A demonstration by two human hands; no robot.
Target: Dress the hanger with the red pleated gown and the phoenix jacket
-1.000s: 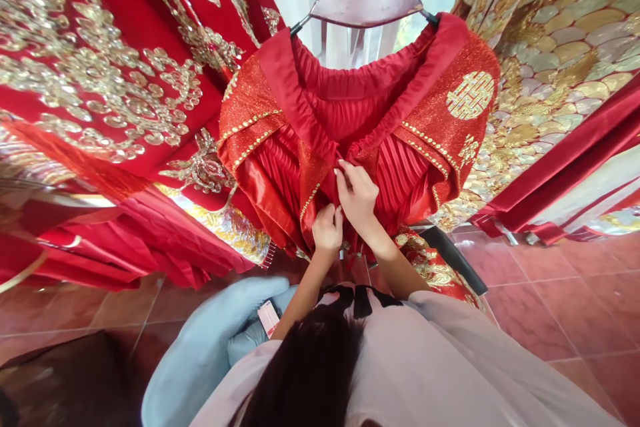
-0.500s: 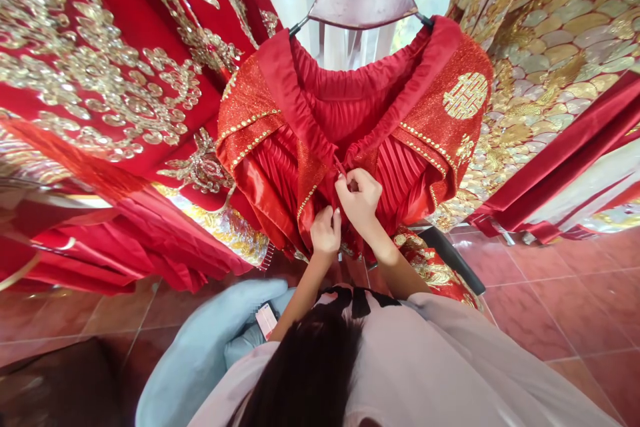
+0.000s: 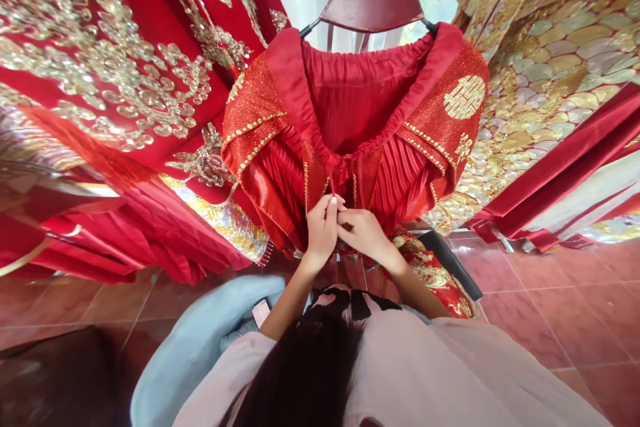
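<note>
A red pleated skirt [image 3: 280, 167] with glittery panels, gold beaded edging and a gold emblem hangs from a dark red hanger [image 3: 373, 3]. Its gathered waistband [image 3: 320, 140] dips to a V at the front, where a thin red drawstring [image 3: 334, 187] comes down. My left hand [image 3: 321, 233] pinches this cord between thumb and fingers, just below the waistband. Close against it, my right hand [image 3: 367, 233] has its fingers closed at the same cord, its fingertips partly behind the left hand.
Red garments with clear beading [image 3: 110, 53] hang on the left, and a gold sequined garment [image 3: 565, 47] on the right. A light blue chair [image 3: 175, 353] with a phone [image 3: 261, 312] on it stands at lower left. Red tiles [image 3: 545, 307] cover the floor.
My right hand has come down from the waistband's front, and my left hand has risen to meet it at the cord. The waistband's front now sits more open and rounded.
</note>
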